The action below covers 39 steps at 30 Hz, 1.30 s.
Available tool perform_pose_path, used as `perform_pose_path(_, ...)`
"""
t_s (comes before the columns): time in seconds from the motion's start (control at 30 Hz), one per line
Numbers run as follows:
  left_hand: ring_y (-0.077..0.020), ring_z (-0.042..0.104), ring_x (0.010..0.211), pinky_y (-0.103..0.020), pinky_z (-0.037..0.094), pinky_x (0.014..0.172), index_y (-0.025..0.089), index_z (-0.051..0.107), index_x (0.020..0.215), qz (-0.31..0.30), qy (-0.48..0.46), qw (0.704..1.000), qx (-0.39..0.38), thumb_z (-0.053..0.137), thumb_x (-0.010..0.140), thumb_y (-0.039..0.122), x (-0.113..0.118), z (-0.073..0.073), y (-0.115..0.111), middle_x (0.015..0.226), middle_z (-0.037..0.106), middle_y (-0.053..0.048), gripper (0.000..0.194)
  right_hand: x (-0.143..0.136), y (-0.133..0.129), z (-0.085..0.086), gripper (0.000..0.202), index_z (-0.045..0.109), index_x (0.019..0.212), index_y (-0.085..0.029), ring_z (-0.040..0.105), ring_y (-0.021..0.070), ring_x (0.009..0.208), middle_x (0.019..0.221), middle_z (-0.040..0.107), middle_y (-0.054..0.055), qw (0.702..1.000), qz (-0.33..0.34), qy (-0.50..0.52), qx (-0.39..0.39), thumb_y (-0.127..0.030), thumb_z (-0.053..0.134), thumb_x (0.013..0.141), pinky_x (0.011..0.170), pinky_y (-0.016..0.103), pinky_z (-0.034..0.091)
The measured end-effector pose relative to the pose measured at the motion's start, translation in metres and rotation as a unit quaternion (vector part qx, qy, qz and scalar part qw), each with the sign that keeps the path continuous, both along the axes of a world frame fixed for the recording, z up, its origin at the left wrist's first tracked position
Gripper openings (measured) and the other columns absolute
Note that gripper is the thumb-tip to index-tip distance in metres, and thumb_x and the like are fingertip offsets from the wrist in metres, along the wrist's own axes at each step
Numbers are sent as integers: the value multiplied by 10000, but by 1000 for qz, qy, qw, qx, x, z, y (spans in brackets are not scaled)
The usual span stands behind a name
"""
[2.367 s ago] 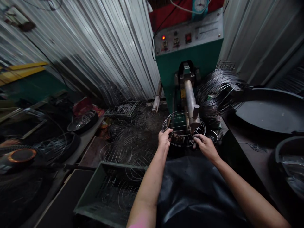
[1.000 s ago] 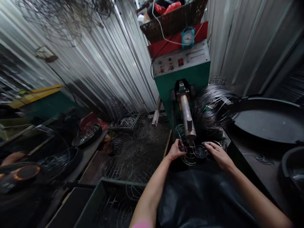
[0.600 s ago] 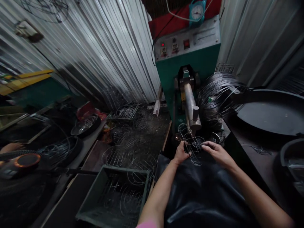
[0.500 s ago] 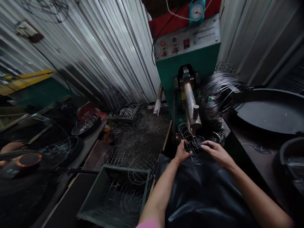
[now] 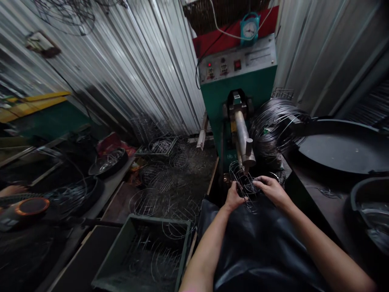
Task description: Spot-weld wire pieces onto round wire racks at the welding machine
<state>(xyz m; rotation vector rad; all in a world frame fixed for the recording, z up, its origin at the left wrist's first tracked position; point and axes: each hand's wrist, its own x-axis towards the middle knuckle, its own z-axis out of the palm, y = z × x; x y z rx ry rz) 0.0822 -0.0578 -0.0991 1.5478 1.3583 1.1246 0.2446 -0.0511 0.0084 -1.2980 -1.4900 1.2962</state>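
Though other frames (image 5: 165, 259) lie in the near-left crate (image 5: 115, 251), this wire frame (image 5: 241, 178) seems unfinished beneath the machine arm (image 5: 242, 129), the left hand (image 5: 234, 198) grasping it, the right hand's fingers (image 5: 261, 183) pinching its right edge.

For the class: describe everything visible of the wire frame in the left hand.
The wire frame looks metallic: thin grey curved wires with straighter ones crossing them. It is held tilted near the tip of the thick metal arm; whether they touch is unclear. The left hand grips its near left part; the right hand is at its right side, its hold hard to tell.
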Motion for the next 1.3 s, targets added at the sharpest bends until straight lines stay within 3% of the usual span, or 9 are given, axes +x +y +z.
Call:
perform_pose_path(0.17, -133, 528, 776, -257, 432, 737, 206, 394, 870, 12, 13, 1000, 7, 712, 529, 156, 1, 3, -11, 815, 521, 22, 469, 6, -7, -3, 314, 625, 744, -167, 573, 192, 677, 705, 631, 43, 997, 21, -65, 26, -473, 558, 718, 639, 296, 457)
perform_pose_path(0.27, -134, 527, 750, -254, 431, 723, 207, 400, 863, 31, 55, 998, 4, 700, 558, 193, 0, 8, -15, 795, 522, 19, 428, 14, -16, -10, 364, 616, 969, -170, 571, 241, 862, 934, 627, 93, 977, -6, -145, 153, -450, 558, 743, 775, 359, 455)
perform_pose_path(0.4, -147, 523, 761, -267, 423, 727, 211, 405, 869, 60, 119, 991, 7, 686, 580, 213, -2, 11, -18, 806, 516, 10, 403, 19, -28, -7, 514, 508, 1239, -199, 476, 280, 1033, 1141, 522, 128, 874, 24, -335, 352, -328, 612, 752, 868, 405, 407)
perform_pose_path(0.53, -170, 529, 833, -290, 417, 773, 212, 413, 898, 72, 155, 985, 16, 663, 583, 175, 1, 9, -19, 865, 517, -10, 404, 12, -27, 6, 434, 561, 1196, -191, 469, 282, 979, 1130, 531, 141, 764, 63, -485, 420, -202, 606, 765, 794, 373, 401)
perform_pose_path(0.77, -162, 516, 818, -292, 414, 775, 213, 426, 897, 78, 175, 981, 0, 647, 565, 111, 2, 12, -25, 881, 513, -15, 412, 5, -16, 3, 291, 617, 1080, -133, 476, 237, 936, 1076, 585, 123, 672, 124, -544, 488, -91, 508, 814, 772, 332, 366)
perform_pose_path(0.93, -144, 516, 784, -262, 419, 729, 210, 420, 872, 88, 211, 973, 17, 648, 558, 131, 1, 3, -25, 837, 509, 5, 396, 2, -17, 7, 275, 609, 1061, -137, 502, 237, 931, 1057, 596, 120, 679, 144, -530, 488, -93, 514, 806, 778, 343, 379)
perform_pose_path(1.07, -143, 524, 754, -256, 422, 696, 213, 424, 872, 97, 234, 967, 29, 639, 588, 174, -2, -3, -30, 794, 508, 17, 359, 27, -48, 7, 520, 439, 1282, -148, 453, 280, 1096, 1234, 505, 144, 765, 69, -480, 425, -308, 577, 807, 882, 398, 371)
perform_pose_path(1.2, -156, 530, 772, -278, 431, 709, 212, 430, 875, 128, 258, 956, 56, 659, 583, 215, -9, -5, -28, 801, 502, 15, 371, 109, -125, -46, 471, 419, 1257, -136, 514, 272, 1047, 1145, 549, 161, 834, -127, -461, 276, -388, 457, 860, 863, 404, 416)
perform_pose_path(1.3, -147, 526, 718, -277, 436, 685, 211, 419, 850, 108, 238, 963, 61, 683, 564, 236, -10, -7, -22, 759, 480, 32, 390, 184, -210, -99, 403, 526, 1091, -101, 580, 322, 891, 958, 603, 202, 801, -262, -524, 126, -402, 408, 851, 744, 432, 455)
